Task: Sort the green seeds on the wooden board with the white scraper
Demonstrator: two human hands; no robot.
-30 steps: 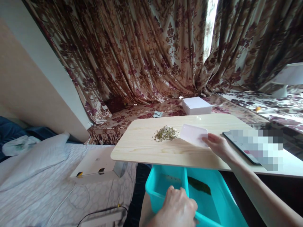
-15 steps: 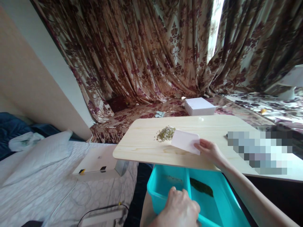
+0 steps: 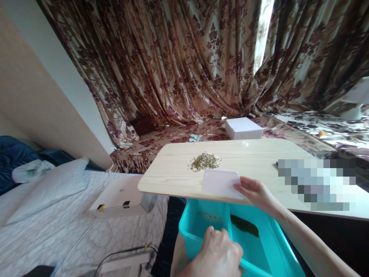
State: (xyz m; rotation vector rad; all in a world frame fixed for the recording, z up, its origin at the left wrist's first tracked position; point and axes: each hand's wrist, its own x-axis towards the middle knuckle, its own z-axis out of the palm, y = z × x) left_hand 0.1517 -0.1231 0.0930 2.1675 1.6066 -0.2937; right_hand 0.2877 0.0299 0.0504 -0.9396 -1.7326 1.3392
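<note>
My right hand (image 3: 253, 190) pinches a thin white plastic scraper card (image 3: 220, 184) by its right edge, low over the front of the pale wooden table (image 3: 170, 173). Just beyond the card lies a loose pile of small green and whitish grains (image 3: 205, 161). Below the table edge, my left hand (image 3: 217, 252) is closed on the near rim of a turquoise divided bin (image 3: 188, 231). A strip of dark green grains (image 3: 245, 226) rests in the bin's right compartment; a few pale bits lie in the left one. My left fingertips are partly hidden.
A blurred-out flat device (image 3: 317, 184) lies on the table's right side. Behind the table stands a white box (image 3: 243, 128) beside a small pale cloth (image 3: 195, 137). To the left, a white case (image 3: 121, 194) and cables lie on the bed (image 3: 66, 223).
My right hand has brought the card leftward, then nearer to me, from beside the pile to the table's front. My left hand stays on the bin.
</note>
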